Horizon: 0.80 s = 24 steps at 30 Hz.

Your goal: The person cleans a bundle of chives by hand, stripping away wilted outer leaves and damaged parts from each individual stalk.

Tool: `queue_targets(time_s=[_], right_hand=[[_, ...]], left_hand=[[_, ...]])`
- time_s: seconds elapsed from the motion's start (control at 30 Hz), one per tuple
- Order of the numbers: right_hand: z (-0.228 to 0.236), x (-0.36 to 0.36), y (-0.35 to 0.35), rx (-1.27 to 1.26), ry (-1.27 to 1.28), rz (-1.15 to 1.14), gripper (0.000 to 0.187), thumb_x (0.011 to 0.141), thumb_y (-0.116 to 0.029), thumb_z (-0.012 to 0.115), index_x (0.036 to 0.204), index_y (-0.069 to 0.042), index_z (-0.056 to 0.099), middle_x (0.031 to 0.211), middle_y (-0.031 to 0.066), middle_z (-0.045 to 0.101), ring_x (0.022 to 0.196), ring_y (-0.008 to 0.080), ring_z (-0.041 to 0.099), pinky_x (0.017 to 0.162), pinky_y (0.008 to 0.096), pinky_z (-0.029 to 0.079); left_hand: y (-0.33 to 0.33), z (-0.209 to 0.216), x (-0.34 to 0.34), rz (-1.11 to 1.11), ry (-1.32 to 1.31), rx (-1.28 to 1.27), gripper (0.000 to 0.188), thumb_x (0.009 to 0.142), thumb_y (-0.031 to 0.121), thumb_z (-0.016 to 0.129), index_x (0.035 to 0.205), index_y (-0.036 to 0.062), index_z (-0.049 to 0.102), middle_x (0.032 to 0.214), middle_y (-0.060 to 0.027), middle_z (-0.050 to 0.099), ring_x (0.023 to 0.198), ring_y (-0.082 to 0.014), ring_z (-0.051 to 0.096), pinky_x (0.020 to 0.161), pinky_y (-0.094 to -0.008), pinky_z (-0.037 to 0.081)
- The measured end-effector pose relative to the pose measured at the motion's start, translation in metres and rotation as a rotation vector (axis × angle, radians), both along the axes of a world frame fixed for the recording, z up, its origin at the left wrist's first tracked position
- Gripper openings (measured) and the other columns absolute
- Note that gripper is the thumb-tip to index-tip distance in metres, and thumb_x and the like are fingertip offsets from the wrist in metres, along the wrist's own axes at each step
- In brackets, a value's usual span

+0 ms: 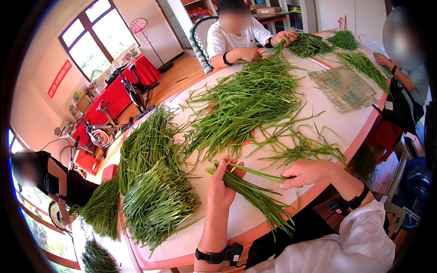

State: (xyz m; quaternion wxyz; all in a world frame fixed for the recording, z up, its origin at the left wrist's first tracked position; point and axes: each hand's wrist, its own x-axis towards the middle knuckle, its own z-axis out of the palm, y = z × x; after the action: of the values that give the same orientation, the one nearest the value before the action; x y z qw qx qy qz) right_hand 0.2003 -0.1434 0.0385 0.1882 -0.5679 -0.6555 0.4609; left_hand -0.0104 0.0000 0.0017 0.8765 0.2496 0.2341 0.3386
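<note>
My left hand (221, 185) is closed around the end of a bunch of long green chives (259, 199), whose leaf ends fan out to the lower right over the near table edge. Between the thumb and fingers of my right hand (306, 174) are a few chive stalks (261, 174), stretching left to the fingers of the left hand. Just beyond the right hand, loose chives (302, 148) lie scattered. A large loose heap of chives (248, 100) covers the table's middle. Left of my left hand sits a neat, thick stack of chives (159, 200).
The white table (330, 120) has a pink rim. More chives (148, 141) lie along its left side. A flat woven sack (343, 86) is at the right. Across sits a person (236, 41) holding chives; other people are at far right and left. A blue container (412, 191) stands at lower right.
</note>
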Motion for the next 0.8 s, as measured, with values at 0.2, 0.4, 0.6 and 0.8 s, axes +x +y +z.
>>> queue_targets(time_s=[0.2, 0.4, 0.6, 0.8], right_hand=[[0.001, 0.065, -0.033, 0.027, 0.073, -0.27, 0.028, 0.082, -0.031, 0.056, 0.083, -0.003, 0.062, 0.063, 0.0076, 0.059, 0.054, 0.0153, 0.053, 0.053, 0.0277, 0.042], [-0.021, 0.105, 0.021, 0.56, -0.544, -0.52, 0.018, 0.071, -0.017, 0.06, 0.086, -0.008, 0.063, 0.079, 0.0083, 0.061, 0.078, 0.026, 0.055, 0.076, 0.0356, 0.042], [-0.041, 0.107, 0.071, 0.438, -0.772, -0.571, 0.018, 0.069, -0.018, 0.06, 0.085, -0.01, 0.064, 0.082, 0.0081, 0.061, 0.091, 0.0282, 0.052, 0.078, 0.0414, 0.042], [-0.027, 0.112, 0.057, 0.38, -0.478, -0.535, 0.021, 0.069, -0.023, 0.063, 0.083, -0.007, 0.064, 0.077, 0.0095, 0.063, 0.077, 0.0248, 0.061, 0.068, 0.0339, 0.047]], left_hand=[[0.008, 0.006, -0.007, 0.06, -0.132, -0.013, 0.02, 0.091, 0.021, 0.045, 0.105, 0.0076, 0.046, 0.081, -0.0067, 0.053, 0.083, -0.0241, 0.054, 0.087, -0.0431, 0.044], [0.005, 0.001, 0.0, 0.039, -0.057, -0.035, 0.02, 0.089, 0.019, 0.049, 0.104, 0.0054, 0.05, 0.069, -0.0029, 0.05, 0.065, -0.0156, 0.051, 0.072, -0.0336, 0.048], [0.004, 0.001, 0.0, -0.016, -0.025, -0.025, 0.031, 0.088, 0.017, 0.051, 0.115, 0.0033, 0.045, 0.067, 0.0003, 0.043, 0.061, -0.0131, 0.044, 0.064, -0.0305, 0.043], [0.001, 0.001, 0.002, -0.023, 0.017, -0.026, 0.029, 0.087, 0.015, 0.05, 0.113, 0.0032, 0.047, 0.066, 0.0005, 0.043, 0.06, -0.0128, 0.044, 0.063, -0.0299, 0.042]])
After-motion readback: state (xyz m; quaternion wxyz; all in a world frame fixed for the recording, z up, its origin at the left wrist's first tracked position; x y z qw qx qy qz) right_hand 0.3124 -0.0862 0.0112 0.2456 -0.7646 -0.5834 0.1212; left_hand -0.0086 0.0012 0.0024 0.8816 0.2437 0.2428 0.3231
